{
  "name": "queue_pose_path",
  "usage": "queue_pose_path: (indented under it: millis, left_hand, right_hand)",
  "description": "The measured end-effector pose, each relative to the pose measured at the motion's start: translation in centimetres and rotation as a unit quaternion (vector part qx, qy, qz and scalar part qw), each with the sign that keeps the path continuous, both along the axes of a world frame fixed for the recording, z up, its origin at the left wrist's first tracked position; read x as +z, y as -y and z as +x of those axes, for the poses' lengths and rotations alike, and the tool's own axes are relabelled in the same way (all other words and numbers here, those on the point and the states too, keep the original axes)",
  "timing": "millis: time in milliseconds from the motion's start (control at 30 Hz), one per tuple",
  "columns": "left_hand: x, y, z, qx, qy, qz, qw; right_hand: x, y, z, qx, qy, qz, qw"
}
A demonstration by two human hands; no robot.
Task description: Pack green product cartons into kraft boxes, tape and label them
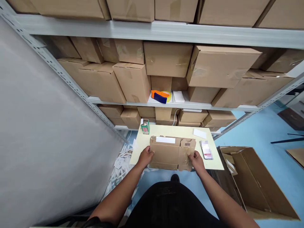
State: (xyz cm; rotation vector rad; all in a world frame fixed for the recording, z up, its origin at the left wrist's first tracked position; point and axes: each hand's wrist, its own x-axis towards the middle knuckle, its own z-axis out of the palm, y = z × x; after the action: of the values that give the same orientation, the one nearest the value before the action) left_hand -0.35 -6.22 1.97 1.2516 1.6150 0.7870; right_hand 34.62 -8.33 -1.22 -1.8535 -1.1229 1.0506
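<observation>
A flattened brown cardboard box [171,152] lies on a small pale yellow table [180,130], with a white label near its top edge and a barcode on its right flap. My left hand [145,156] grips the box's left edge, fingers curled round it. My right hand [196,159] grips the right flap near the lower corner. Both hands hold the same piece of cardboard.
A green tape dispenser [145,126], a white slip [199,133] and a phone [206,150] lie on the table. An open empty carton [256,180] stands on the blue floor at right. Shelves of cardboard boxes rise behind, holding an orange-and-blue tape gun [160,96]. White paper strips [121,166] litter the floor at left.
</observation>
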Motion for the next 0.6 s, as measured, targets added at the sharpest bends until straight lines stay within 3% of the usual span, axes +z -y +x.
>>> queue_pose_path:
  millis: [133,233,400,500,600]
  left_hand:
    - [-0.4,-2.2,1.7,0.049,-0.029,0.006,0.998]
    - [-0.8,-3.0,3.0,0.087,0.002,0.026,0.996]
    - [-2.0,-3.1,5.1,0.055,0.114,0.076,0.989]
    - [-3.0,-2.9,5.4,0.064,0.095,0.078,0.99]
    - [-3.6,-2.8,4.3,0.053,0.029,0.079,0.995]
  right_hand:
    - [-1.2,-4.2,2.1,0.065,0.02,-0.003,0.998]
    - [-1.7,-6.7,2.8,0.117,0.015,0.015,0.993]
    - [-2.6,-9.7,2.0,0.177,-0.014,0.068,0.982]
    - [-3.3,-10.8,1.0,0.171,-0.024,0.077,0.982]
    - [-3.7,-11.0,0.4,0.12,-0.059,0.054,0.99]
